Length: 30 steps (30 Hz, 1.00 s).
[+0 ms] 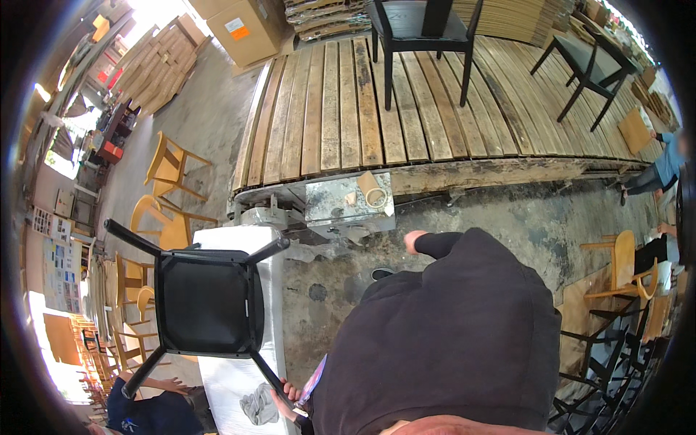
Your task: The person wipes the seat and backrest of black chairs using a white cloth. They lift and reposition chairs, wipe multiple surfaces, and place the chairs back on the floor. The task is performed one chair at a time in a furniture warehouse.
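Observation:
A black chair or stool frame (210, 303) lies upside down on a white padded bench (272, 290), its underside showing and its legs up. At the lower left, my left hand (288, 396) is closed around the near right leg of the black chair. Beside that hand lies a crumpled grey cloth (259, 404) on the bench. My right hand (414, 242), out past my dark sleeve, is apart from the chair; its fingers are too unclear to read. The nearest thing to it is a stained metal box (341, 206) bearing a roll of tape (375, 196).
A slatted wooden platform (326, 109) runs across the far side, with black chairs (424, 36) on it. Light wooden chairs (170, 170) stand at left. A co-worker in dark blue (156, 409) is at the lower left, another in light blue (663, 163) at far right. Cardboard boxes (243, 32) stand behind.

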Tool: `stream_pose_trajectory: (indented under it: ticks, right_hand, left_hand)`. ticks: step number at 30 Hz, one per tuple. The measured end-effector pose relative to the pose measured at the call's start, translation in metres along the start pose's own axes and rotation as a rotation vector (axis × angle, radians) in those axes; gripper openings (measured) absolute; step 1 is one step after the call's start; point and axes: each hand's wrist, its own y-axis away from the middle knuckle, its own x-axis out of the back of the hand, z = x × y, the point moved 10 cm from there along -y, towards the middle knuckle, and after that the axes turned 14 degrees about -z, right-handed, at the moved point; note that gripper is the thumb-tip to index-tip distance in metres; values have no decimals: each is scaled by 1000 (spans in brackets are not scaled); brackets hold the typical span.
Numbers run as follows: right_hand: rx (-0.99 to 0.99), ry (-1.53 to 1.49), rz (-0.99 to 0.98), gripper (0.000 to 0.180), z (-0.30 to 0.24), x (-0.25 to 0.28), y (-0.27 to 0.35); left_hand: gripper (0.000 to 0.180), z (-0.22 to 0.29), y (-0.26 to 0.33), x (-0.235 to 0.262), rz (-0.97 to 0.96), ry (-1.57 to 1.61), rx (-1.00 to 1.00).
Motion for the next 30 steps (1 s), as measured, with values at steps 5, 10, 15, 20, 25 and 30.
stream_pose_trajectory:
  ticks: [5,10,15,20,25,30]
  right_hand:
    - [-321,-72,-118,31,43,-125,48]
    - [-17,43,-144,29,-34,-185,60]
    - [-65,-166,-24,31,-3,-178,87]
    - [-95,-308,110,33,42,-186,98]
    - [-95,-98,-155,31,36,-201,75]
    - [75,-310,-9,35,21,-128,62]
  left_hand:
    - [44,1,-2,8,-96,19,-129]
    - [36,-88,-11,59,148,-52,219]
    - [44,-118,-5,90,415,-1317,353]
    - [45,-99,15,68,425,-1567,187]
    - [37,-80,57,39,445,-1627,20]
    - [10,-97,112,70,880,-1010,53]
